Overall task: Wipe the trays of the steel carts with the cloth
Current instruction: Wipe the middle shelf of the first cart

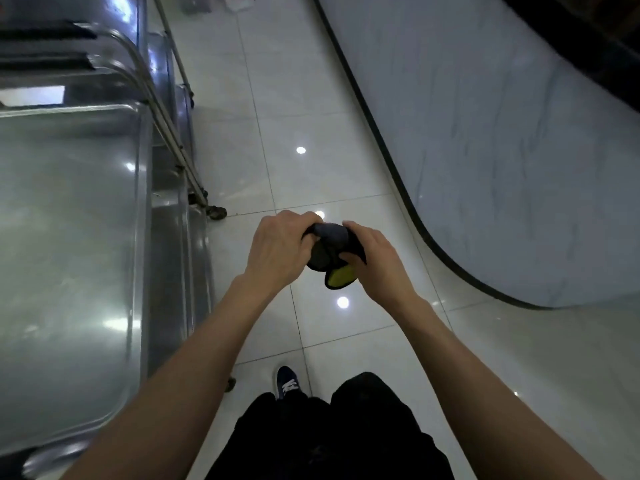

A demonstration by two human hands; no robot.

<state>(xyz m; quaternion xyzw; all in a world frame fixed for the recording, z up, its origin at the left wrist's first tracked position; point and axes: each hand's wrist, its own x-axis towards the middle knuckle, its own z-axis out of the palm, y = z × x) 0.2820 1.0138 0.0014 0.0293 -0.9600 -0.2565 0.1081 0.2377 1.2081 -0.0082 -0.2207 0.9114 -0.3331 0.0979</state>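
Observation:
A dark grey cloth (329, 245) with a yellow inner face is bunched between both hands over the floor, right of the carts. My left hand (278, 247) grips its left side with curled fingers. My right hand (375, 258) grips the right side, thumb over the yellow patch. The nearest steel cart's top tray (69, 244) fills the left of the view, its surface shiny and bare. Behind it stand more steel carts (52, 64) nested in a row.
Cart handle tubes (162, 112) and small wheels (216, 212) stick out at the carts' right side. A curved white marble counter (502, 150) with a dark base runs along the right. White floor tiles (294, 116) lie between. My shoe (287, 382) is below.

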